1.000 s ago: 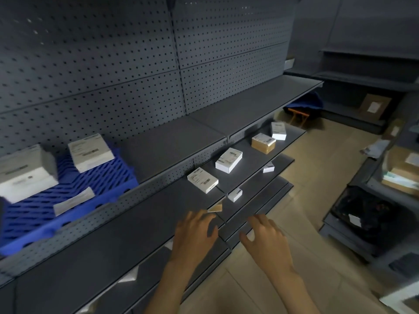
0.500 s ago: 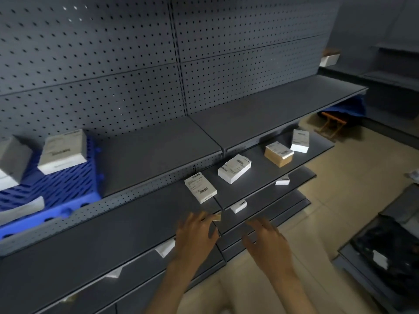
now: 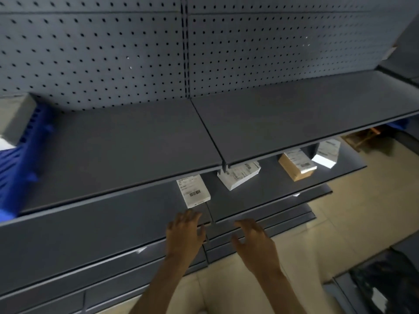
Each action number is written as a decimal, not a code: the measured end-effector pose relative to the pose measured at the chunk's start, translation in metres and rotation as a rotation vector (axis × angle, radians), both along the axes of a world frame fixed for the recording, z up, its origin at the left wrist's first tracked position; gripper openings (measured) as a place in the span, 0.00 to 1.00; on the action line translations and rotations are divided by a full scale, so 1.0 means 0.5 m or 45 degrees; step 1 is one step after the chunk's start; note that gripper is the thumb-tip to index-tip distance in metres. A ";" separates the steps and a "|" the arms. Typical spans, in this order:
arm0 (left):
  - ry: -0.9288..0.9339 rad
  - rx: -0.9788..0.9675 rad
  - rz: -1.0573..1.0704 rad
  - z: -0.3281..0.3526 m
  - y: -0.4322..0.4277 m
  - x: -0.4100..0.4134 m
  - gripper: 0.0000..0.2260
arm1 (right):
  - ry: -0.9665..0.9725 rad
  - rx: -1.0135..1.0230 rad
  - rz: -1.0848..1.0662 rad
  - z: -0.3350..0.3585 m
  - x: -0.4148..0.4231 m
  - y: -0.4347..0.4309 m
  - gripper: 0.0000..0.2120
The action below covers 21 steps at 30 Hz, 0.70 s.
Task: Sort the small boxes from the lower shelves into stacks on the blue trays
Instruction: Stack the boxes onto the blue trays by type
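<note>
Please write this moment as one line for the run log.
phase: before pick | left hand: open, empty, just short of white box | right hand: open, empty | blue tray: far left

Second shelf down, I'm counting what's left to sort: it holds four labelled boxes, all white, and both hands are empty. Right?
Not all white. The head view shows four labelled boxes on the second shelf down, but the third from the left is a brown cardboard box. The left hand and right hand are empty.
</note>
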<state>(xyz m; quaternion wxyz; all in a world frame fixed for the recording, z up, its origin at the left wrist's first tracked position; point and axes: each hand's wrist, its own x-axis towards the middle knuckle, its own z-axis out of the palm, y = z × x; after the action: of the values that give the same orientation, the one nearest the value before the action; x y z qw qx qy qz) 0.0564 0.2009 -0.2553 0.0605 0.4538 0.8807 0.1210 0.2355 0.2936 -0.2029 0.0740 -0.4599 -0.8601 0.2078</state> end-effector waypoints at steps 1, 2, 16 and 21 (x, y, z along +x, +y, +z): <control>-0.006 -0.019 0.019 -0.009 0.014 -0.003 0.18 | -0.008 -0.001 0.013 -0.008 -0.002 0.013 0.15; -0.014 -0.033 0.039 -0.019 0.028 -0.006 0.19 | -0.016 0.000 0.029 -0.017 -0.003 0.027 0.14; -0.078 -0.196 0.237 -0.167 0.236 -0.052 0.28 | -0.088 -0.035 0.345 -0.179 0.032 0.201 0.15; -0.071 -0.062 0.424 -0.224 0.261 -0.038 0.27 | -0.123 0.026 0.503 -0.232 0.022 0.254 0.16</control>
<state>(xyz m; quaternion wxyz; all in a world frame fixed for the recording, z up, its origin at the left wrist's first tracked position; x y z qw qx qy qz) 0.0376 0.3315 -0.3672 0.0752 0.2963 0.9445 0.1205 0.2464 0.4208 -0.3189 -0.0050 -0.2908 -0.9383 0.1870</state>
